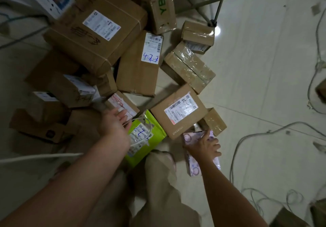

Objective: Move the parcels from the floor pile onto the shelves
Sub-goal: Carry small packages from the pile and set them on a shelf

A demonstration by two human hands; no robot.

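The person bends over the pile of parcels point(123, 64) on the tiled floor point(255, 68). Seen from the person, the pile fills the floor from 9 to 1 o'clock. Its edge toward 3 o'clock is ragged, and from there bare tiles run on, crossed by loose grey cables point(247, 138). A narrow strip of tile also shows between the tall box point(135, 73) and the labelled flat box point(178, 110). At 1 o'clock the legs of a folding chair point(217, 10) stand just beside the farthest boxes.

The left hand point(114, 122) reaches toward 11 o'clock, fingers stretched over the near edge of a small box with a red and white label point(121, 101). It lies at the white cord of the green parcel point(150, 140). If it pinches the cord, I cannot tell. The right hand point(202, 145) lies at 1 o'clock on a pink patterned parcel point(192, 168), fingers spread flat across it. This parcel lies on the floor, just beside the person's trouser leg point(162, 174).

The tall box has a white label with "4-2-" in blue pen, the last sign unclear. A small box at 12 o'clock point(162, 13) shows green letters "YB". The big box point(98, 31) at 11 o'clock has a barcode label and black scribbles that I cannot read. The green parcel's label has blue writing, blurred.
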